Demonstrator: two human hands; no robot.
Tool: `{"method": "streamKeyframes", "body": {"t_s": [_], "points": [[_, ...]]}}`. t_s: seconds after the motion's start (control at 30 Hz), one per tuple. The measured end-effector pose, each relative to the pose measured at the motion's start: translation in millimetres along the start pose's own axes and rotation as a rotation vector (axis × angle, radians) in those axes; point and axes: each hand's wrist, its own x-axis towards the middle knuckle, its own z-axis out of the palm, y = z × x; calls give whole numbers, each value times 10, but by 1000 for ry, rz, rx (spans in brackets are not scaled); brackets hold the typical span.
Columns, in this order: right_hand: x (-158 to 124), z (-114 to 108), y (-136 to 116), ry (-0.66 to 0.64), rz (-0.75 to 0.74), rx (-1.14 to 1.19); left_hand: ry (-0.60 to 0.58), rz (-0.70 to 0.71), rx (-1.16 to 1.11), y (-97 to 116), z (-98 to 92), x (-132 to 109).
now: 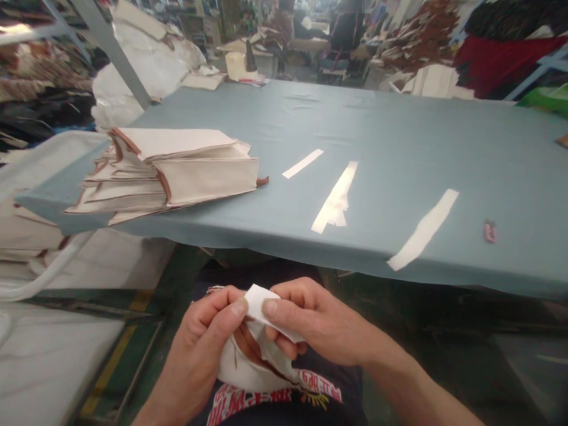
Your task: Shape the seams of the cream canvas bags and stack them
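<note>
Close to my body, my left hand (202, 340) and my right hand (322, 322) are almost together. Both pinch a short white strip (257, 299), the left thumb at its left end and the right thumb pressing on its middle. Below the strip hangs a cream fabric piece with brown trim (242, 367), resting over my lap. The left fingers appear to grip its upper edge too. Its far side is hidden behind my hands. On the blue-grey table (399, 142) lie a white strip (304, 163), a small pile of strips (335, 198) and a longer strip (426, 231).
A stack of cream fabric pieces with brown edging (199, 177) lies at the table's left. A small pink object (490, 231) sits near the right front edge. White plastic sacks (146, 71) stand at the back left, and brown material (417, 35) is heaped beyond the table.
</note>
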Motion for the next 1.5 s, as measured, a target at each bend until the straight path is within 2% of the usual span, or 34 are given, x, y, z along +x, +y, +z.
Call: {"method": "streamKeyframes", "body": {"t_s": [0.33,0.63,0.7,0.77,0.83,0.87,0.9,1.03,1.13,1.2,1.37,1.5], "points": [[157,61,-20,194,-22,-211,143,98,81,-57,-91,-21],[297,112,39,311,-31,-508,219,66,-49,-200,-194,48],[341,108,92,430,-172,-659,226,63,-54,-219,-213,62],[374,104,157,534,-427,-833,238,71,-46,-222,-232,78],[385,113,216,537,-657,-950,256,100,-12,-212,-246,94],[383,125,238,517,-692,-959,263,120,14,-203,-251,98],[377,139,254,501,-665,-935,268,139,39,-194,-253,99],[362,170,252,464,-348,-661,251,133,108,-166,-260,73],[397,139,233,357,-226,-475,238,147,168,-180,-287,54],[431,116,232,294,-139,-400,235,206,225,-212,-316,60],[488,99,210,266,-67,-235,169,421,363,-308,-367,108],[492,34,169,155,53,-131,188,444,427,-320,-360,112]]}}
